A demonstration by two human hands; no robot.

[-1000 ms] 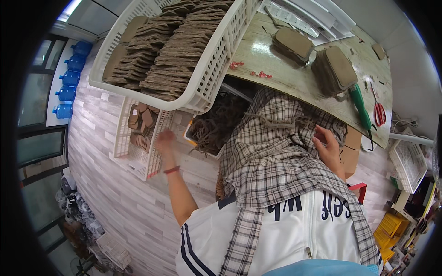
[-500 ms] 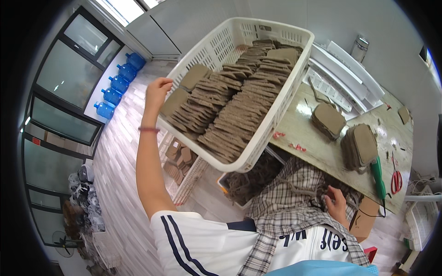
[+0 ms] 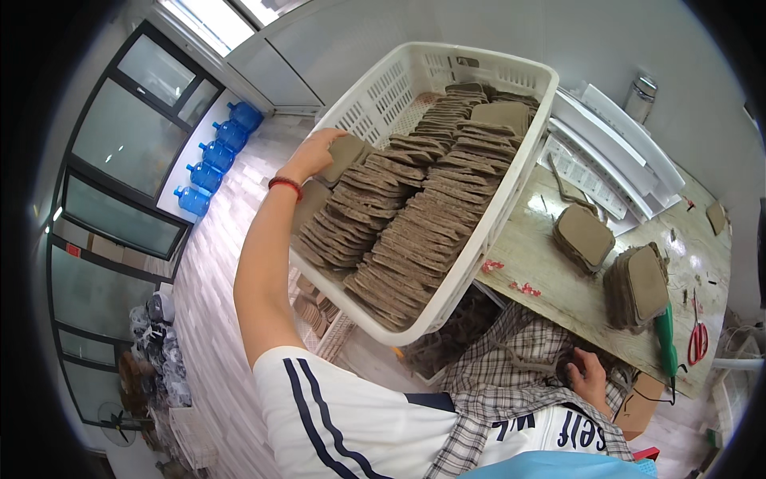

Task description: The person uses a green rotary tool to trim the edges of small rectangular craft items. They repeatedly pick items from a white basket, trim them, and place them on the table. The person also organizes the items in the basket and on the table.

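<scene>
Left hand grip pinching one brown pad atop stacks in white crate; looks light, stiff-flexible. Right hand, below crate: grip on plaid cloth.

Floor: pale planks, running out toward the glazing. Large dark-framed windows fill the left side; daylight comes in bright at the top. A row of blue water jugs stands on the floor along the base of the glass. Wall behind is plain grey-white. Lower left, by the windows, a dark heap of clutter, too blurred to tell apart, and a floor fan beside it. Right side: a light wooden worktop, with white trays stacked at its far edge against the wall, and a metal flask standing beyond them.
</scene>
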